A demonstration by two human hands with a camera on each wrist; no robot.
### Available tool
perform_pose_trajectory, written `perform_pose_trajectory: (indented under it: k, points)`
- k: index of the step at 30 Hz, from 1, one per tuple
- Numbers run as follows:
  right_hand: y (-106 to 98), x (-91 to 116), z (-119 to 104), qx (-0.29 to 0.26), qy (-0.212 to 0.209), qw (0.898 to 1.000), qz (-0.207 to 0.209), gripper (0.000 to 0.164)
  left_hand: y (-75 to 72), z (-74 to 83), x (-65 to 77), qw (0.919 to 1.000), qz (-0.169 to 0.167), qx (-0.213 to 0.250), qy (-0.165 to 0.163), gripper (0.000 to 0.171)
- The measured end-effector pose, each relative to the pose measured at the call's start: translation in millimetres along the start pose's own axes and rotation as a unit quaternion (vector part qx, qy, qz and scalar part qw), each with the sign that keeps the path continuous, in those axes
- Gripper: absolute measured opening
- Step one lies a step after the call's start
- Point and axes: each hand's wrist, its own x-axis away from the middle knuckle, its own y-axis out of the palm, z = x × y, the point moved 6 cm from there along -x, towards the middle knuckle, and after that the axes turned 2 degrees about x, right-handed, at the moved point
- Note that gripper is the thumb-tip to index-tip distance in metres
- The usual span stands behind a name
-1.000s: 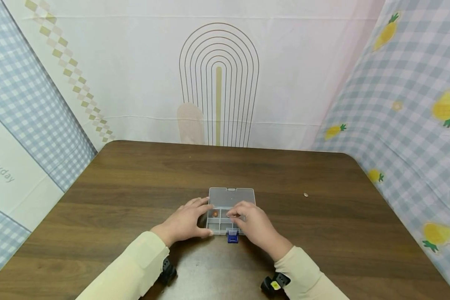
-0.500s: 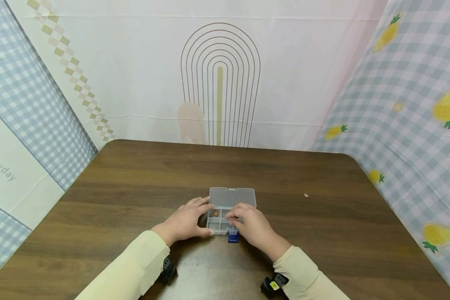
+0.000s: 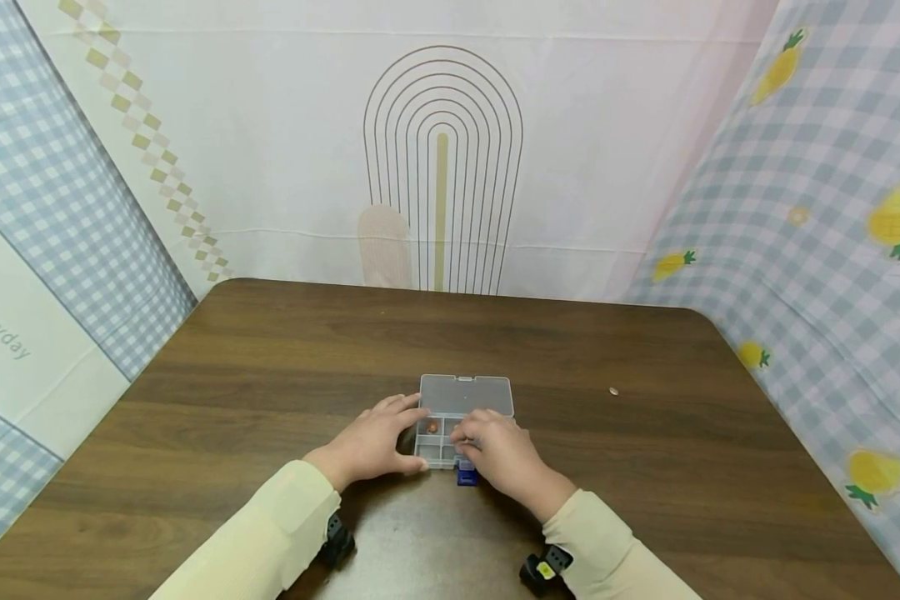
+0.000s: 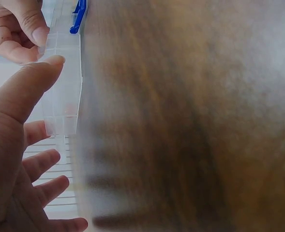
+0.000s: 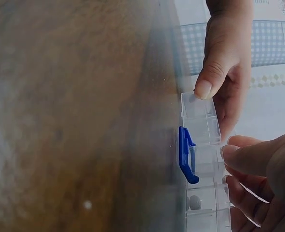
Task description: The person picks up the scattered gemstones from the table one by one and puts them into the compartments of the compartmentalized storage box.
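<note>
A clear plastic compartment box (image 3: pixel 429 452) lies on the table with its lid (image 3: pixel 465 395) folded back and its blue latch (image 3: pixel 467 477) hanging at the near edge. One small orange-brown round piece (image 3: pixel 432 427) is in the far left compartment. My left hand (image 3: pixel 371 443) holds the box's left end, thumb at the near corner and index finger toward the back, the other fingers spread. Over the right compartments, my right hand (image 3: pixel 502 454) has its fingertips drawn together and lowered; whether they pinch anything is hidden. The right wrist view shows a greyish round piece (image 5: pixel 195 202) in another compartment.
The brown wooden table (image 3: pixel 307 350) extends around the box on all sides. A tiny pale piece (image 3: pixel 613 391) lies to the right of the box. Patterned cloth (image 3: pixel 285 150) hangs behind the table and at both sides.
My right hand's fingertips have come lower and a little closer over the right compartments. The left hand and the box stay in place, apart from a slight shift of the whole view.
</note>
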Motion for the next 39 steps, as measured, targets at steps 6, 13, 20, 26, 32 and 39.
perform_pose_trajectory:
  k: [6,13,20,26,32,39]
  points:
    - [2.2,-0.3,0.6,0.013,0.003,1.000,-0.012,0.010,-0.2,0.1,-0.2,1.0000,-0.001,0.000,-0.002,0.072]
    - [-0.1,0.1,-0.6,0.018,0.000,1.000,-0.015,0.016,-0.1,0.1,-0.4,1.0000,-0.003,0.001,-0.005,0.072]
    - [-8.2,1.7,-2.1,0.010,-0.014,1.000,0.010,0.025,0.1,0.4,-0.5,1.0000,-0.003,-0.002,-0.007,0.071]
    - [-15.9,3.8,-3.0,0.024,-0.036,0.998,0.043,0.030,0.5,0.4,-0.3,1.0000,-0.001,-0.004,-0.007,0.071]
    - [-25.3,6.6,-0.3,0.040,-0.056,0.994,0.081,0.031,0.3,1.0,-0.4,1.0000,0.006,-0.007,-0.003,0.072]
    - [-39.0,12.5,12.2,0.023,-0.052,0.990,0.129,0.037,0.6,0.4,-1.3,0.9999,0.008,-0.009,-0.004,0.073]
